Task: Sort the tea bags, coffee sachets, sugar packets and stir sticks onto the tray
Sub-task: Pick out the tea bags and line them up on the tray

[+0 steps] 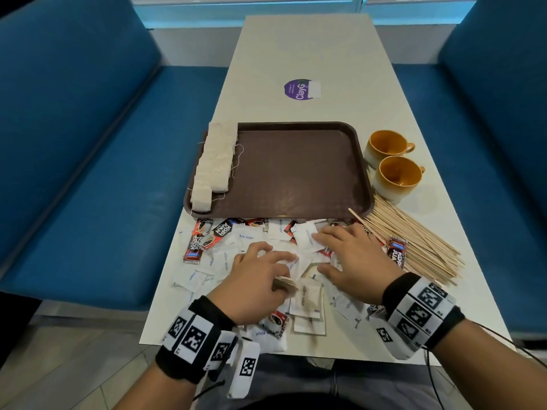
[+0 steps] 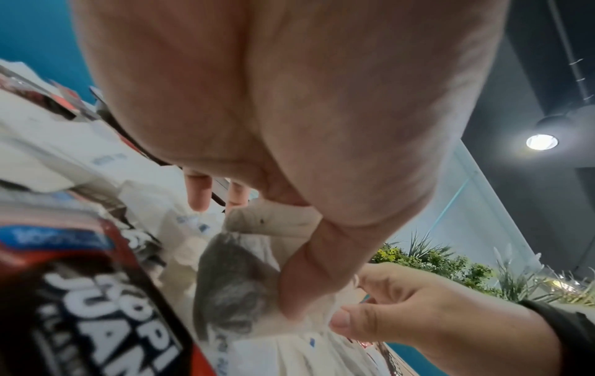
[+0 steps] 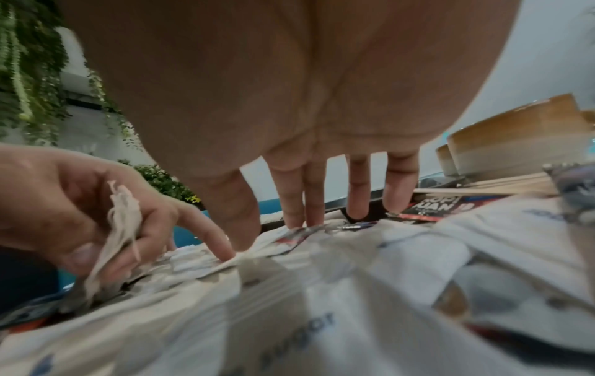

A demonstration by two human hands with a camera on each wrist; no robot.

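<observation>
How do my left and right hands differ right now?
The left hand has fingers curled, gripping a stack of tea bags; the right hand lies flat with fingers spread, holding nothing. Both are over the pile of sugar packets on the table.

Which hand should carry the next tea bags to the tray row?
Left, probably. The left hand already pinches a small stack of tea bags, and the tea bag row lies along the tray's left edge. The right hand rests flat on the packets.
</observation>
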